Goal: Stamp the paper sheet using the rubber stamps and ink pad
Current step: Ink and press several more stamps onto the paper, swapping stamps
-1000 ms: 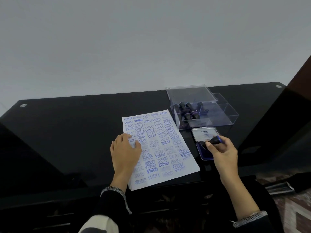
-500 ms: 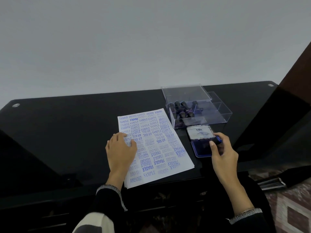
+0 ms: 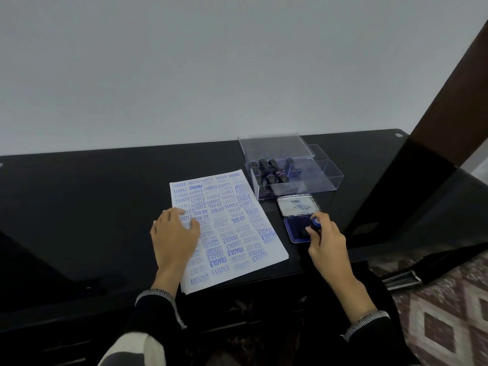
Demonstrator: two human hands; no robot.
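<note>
while the right hand point(image 3: 327, 244) pinches a blue-capped black rubber stamp point(image 3: 313, 225) on the open blue ink pad point(image 3: 294, 228) beneath it, over-inking could smudge the crowded white paper sheet point(image 3: 232, 225) the flat left hand point(image 3: 173, 233) pins.

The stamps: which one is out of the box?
The stamp with the blue top, held by the right hand on the ink pad. The others sit in the clear box.

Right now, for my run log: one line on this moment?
phase: inking | right hand: grips black-handled stamp on blue ink pad | left hand: flat on stamped white paper sheet
</note>
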